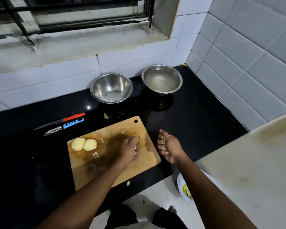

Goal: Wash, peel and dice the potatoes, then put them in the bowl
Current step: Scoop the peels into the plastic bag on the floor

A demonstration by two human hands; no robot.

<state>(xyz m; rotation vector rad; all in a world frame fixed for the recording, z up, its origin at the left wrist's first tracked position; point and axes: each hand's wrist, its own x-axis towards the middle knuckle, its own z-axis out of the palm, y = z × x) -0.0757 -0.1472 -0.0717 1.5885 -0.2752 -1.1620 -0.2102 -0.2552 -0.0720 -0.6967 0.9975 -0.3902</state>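
Two peeled potatoes sit whole at left end of cutting board; dicing not begun, empty steel bowl waits behind. Left hand sweeps peel scraps across board, grip unclear. Right hand clutches peels beside board. Knife, peeler idle.

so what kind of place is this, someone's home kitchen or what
Most likely a home kitchen: a black stone counter backed by white wall tiles, with a wooden cutting board holding two peeled potatoes, and two steel bowls near the wall.
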